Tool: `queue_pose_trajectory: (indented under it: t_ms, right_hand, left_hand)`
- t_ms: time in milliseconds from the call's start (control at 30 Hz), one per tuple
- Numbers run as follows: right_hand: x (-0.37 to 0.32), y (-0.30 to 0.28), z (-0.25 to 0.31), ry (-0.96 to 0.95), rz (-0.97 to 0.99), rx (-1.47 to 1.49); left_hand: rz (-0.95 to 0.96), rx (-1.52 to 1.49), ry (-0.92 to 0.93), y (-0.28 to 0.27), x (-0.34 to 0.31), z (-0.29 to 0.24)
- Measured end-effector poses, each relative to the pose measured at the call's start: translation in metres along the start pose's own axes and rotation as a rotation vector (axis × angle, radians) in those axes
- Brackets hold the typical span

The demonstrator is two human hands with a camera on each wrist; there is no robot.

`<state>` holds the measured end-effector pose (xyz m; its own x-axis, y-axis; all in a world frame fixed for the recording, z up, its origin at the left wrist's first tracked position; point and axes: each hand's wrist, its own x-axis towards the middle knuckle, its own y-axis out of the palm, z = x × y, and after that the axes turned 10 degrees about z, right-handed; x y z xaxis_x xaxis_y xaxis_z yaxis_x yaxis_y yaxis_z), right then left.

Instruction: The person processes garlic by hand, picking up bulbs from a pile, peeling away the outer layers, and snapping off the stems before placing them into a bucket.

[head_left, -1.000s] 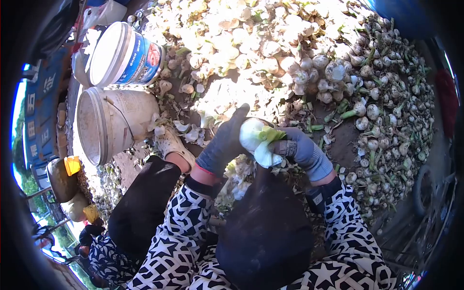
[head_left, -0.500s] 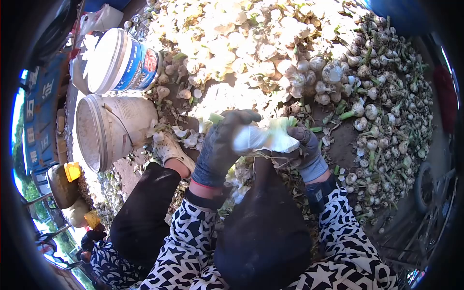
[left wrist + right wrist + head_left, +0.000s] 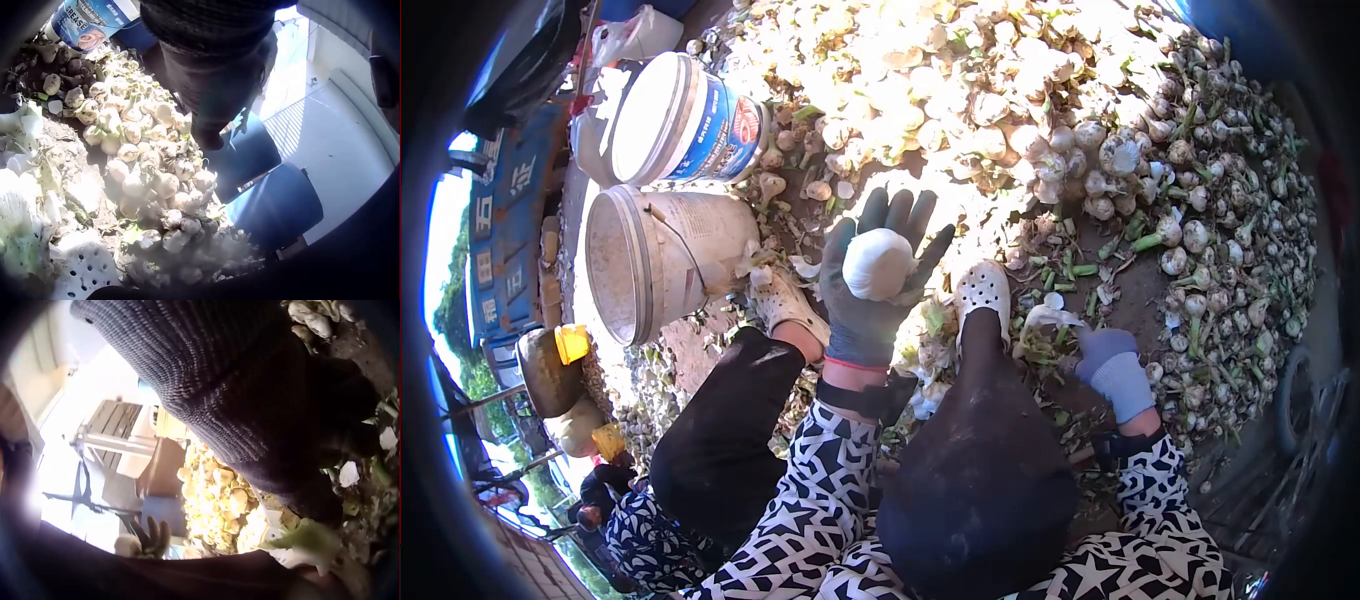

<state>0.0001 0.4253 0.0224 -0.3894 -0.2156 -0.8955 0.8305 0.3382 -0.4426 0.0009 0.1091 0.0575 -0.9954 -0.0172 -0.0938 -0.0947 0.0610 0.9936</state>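
Observation:
A peeled white garlic bulb (image 3: 878,265) rests on the palm of my left hand (image 3: 865,320), which wears a dark grey glove. The fingers of that hand are spread and point away from me. My right hand (image 3: 1115,365), in a grey knit glove, is low to the right with its fingers curled. It pinches a strip of pale garlic husk (image 3: 1050,318) that trails from the fingertips. In the right wrist view a blurred green-white leaf (image 3: 309,544) shows just below the dark fingertips.
A large heap of garlic bulbs (image 3: 1000,110) spreads ahead, with stemmed bulbs (image 3: 1195,235) at right. Two white buckets lie tipped at left, one with a blue label (image 3: 690,125), the other plain and dirty (image 3: 665,260). A pale clog (image 3: 983,295) stands between my hands.
The husk has come away from the bulb. My right hand has moved down and right with it, while the left has opened flat under the bulb.

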Motion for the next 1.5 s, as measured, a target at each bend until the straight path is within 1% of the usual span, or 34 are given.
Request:
queue_pose_trajectory:
  t_ms: [67,133,167,200,267,300,333,400,433,467,533,600,667,700,733,767,800,833,867,933,1000,1033,1067,1100,1133,1167,1200,1233,1267,1333,1367,1400,1433,1500]
  right_hand:
    - [-0.002,-0.024,0.014,-0.233,-0.279,0.600]
    - [-0.008,-0.059,0.040,-0.556,-0.240,1.204]
    - [-0.014,-0.078,0.052,-0.619,-0.168,1.270]
    - [-0.016,-0.096,0.061,-0.687,-0.098,1.328]
    - [-0.002,-0.110,0.073,-0.850,-0.263,1.071]
    - [-0.006,-0.121,0.074,-0.853,-0.241,0.926]
    - [-0.010,-0.128,0.078,-0.846,-0.238,0.932]
    - [-0.014,-0.134,0.084,-0.742,-0.283,0.712]
    - [-0.013,-0.133,0.085,-0.790,-0.260,0.743]
    - [-0.011,-0.131,0.083,-0.784,-0.259,0.751]
    - [-0.009,-0.125,0.078,-0.804,0.031,1.044]
    - [-0.012,-0.120,0.072,-0.767,0.029,1.074]
    - [-0.006,-0.107,0.061,-0.595,0.040,1.082]
    - [0.011,-0.080,0.055,-0.723,-0.143,0.899]
    - [0.011,-0.062,0.052,-0.806,-0.183,0.847]
    - [-0.017,-0.071,0.049,-0.758,0.085,0.958]
    - [-0.034,-0.072,0.039,-0.789,0.264,1.190]
    - [-0.052,-0.068,0.026,-0.871,0.264,1.479]
    - [-0.052,-0.052,0.014,-1.159,0.118,1.685]
    - [-0.062,-0.051,0.012,-1.372,-0.171,1.859]
    - [-0.050,-0.041,-0.015,-0.815,0.135,1.645]
    - [-0.036,-0.037,-0.007,-0.517,0.189,1.371]
    - [-0.013,-0.017,-0.003,-0.493,-0.195,0.682]
    - [0.000,0.006,-0.003,-0.194,-0.210,0.043]
    - [0.004,0.010,-0.002,-0.116,-0.229,0.024]
    - [0.017,0.018,-0.011,-0.273,-0.278,0.427]
    - [0.030,0.023,-0.019,-0.434,-0.320,0.837]
    - [0.039,0.016,-0.018,-0.414,-0.419,0.907]
    - [0.051,-0.002,-0.014,-0.396,-0.530,0.975]
    - [0.070,-0.051,-0.008,-0.151,-0.726,0.709]
    - [0.091,-0.069,-0.006,-0.056,-0.800,0.631]
    - [0.115,-0.079,-0.002,0.040,-0.865,0.551]
    - [0.133,-0.085,0.005,0.039,-0.861,0.545]
    - [0.162,-0.091,0.017,0.287,-0.852,0.507]
  left_hand:
    - [0.029,0.021,-0.017,0.000,0.000,0.002]
    - [0.095,0.470,-0.060,0.001,-0.006,0.005]
    - [0.145,0.645,-0.090,0.006,-0.004,0.007]
    - [0.103,0.881,-0.122,0.016,-0.004,0.009]
    - [0.109,1.208,-0.247,0.031,0.000,0.009]
    - [0.085,1.323,-0.272,0.042,0.000,0.010]
    - [0.083,1.318,-0.280,0.045,-0.002,0.012]
    - [0.068,1.391,-0.263,0.046,-0.004,0.016]
    - [0.149,1.567,-0.172,0.039,0.000,0.017]
    - [0.152,1.564,-0.181,0.037,-0.002,0.016]
    - [0.149,1.496,-0.257,0.041,-0.005,0.013]
    - [0.129,1.377,-0.347,0.045,-0.006,0.012]
    - [0.204,1.015,-0.189,0.035,-0.004,0.014]
    - [0.194,0.824,-0.088,0.027,-0.007,0.012]
    - [0.057,0.538,-0.026,0.033,-0.004,0.015]
    - [-0.018,0.431,0.022,0.033,0.000,0.014]
    - [-0.095,0.323,0.076,0.033,0.005,0.011]
    - [-0.161,0.228,0.092,0.025,0.006,0.006]
    - [-0.237,0.187,0.119,0.021,0.007,0.003]
    - [-0.263,0.200,0.114,0.009,0.004,-0.007]
    - [-0.338,0.201,0.157,0.002,-0.003,-0.023]
    - [-0.359,0.185,0.192,0.002,-0.006,-0.039]
    - [-0.332,0.157,0.223,0.007,-0.012,-0.061]
    - [-0.255,0.201,0.320,0.015,-0.015,-0.089]
    - [-0.159,0.234,0.401,0.028,-0.022,-0.122]
    - [-0.035,0.254,0.480,0.040,-0.033,-0.164]
    - [0.026,0.126,0.547,0.062,-0.044,-0.190]
    - [0.148,0.244,0.589,0.066,-0.057,-0.225]
    - [0.069,0.055,0.712,0.083,-0.055,-0.213]
    - [0.076,0.504,0.484,0.066,-0.059,-0.211]
    - [-0.095,0.393,0.455,0.058,-0.052,-0.188]
    - [-0.237,0.461,0.421,0.053,-0.042,-0.154]
    - [-0.244,0.471,0.262,0.036,-0.036,-0.128]
    - [-0.442,0.571,0.062,0.004,-0.020,-0.069]
